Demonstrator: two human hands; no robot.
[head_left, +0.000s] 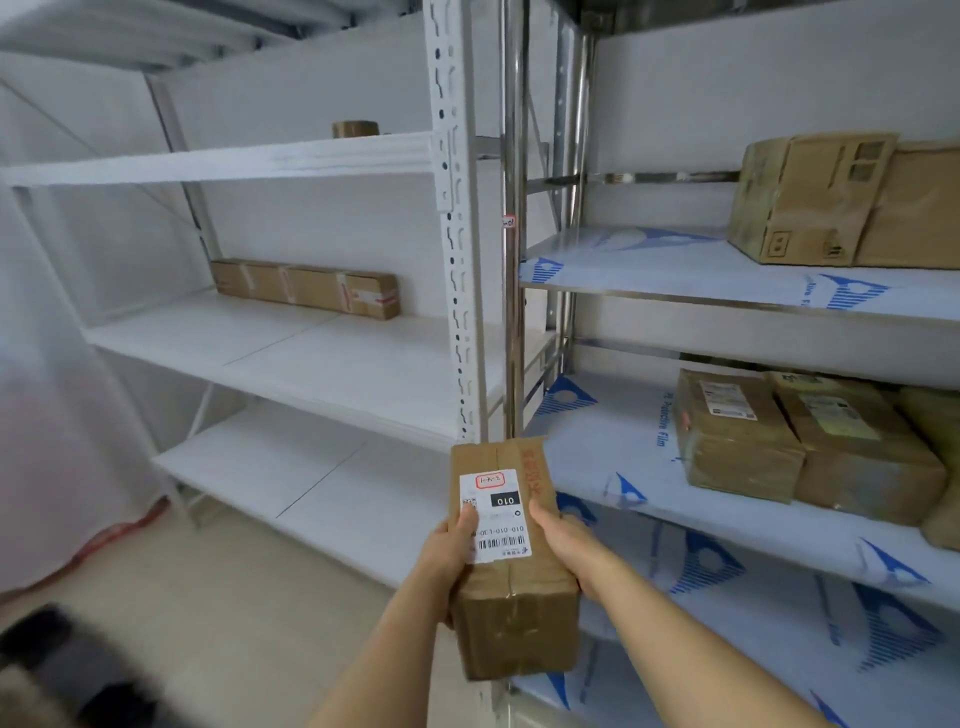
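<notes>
Before the shelves (291, 358), my left hand (448, 553) and right hand (563, 545) clasp the box (519, 623), fingers (469, 517) curled round its sides, label (498, 504) facing up for reading

Parcel storeroom, warehouse type.

Left: white steel rack with slotted uprights (452, 249) and white shelf boards. A long flat brown cardboard carton (306, 288) lies far back on its middle shelf, and a roll of brown packing tape (356, 129) sits on the top one.

Right: stainless-steel rack (649, 291), shelves covered in blue-printed protective film, carrying taped brown cardboard parcels with shipping labels (737, 431).

Near: taped brown cardboard parcel (514, 613) bearing a white barcode label (496, 514) marked 010.
</notes>
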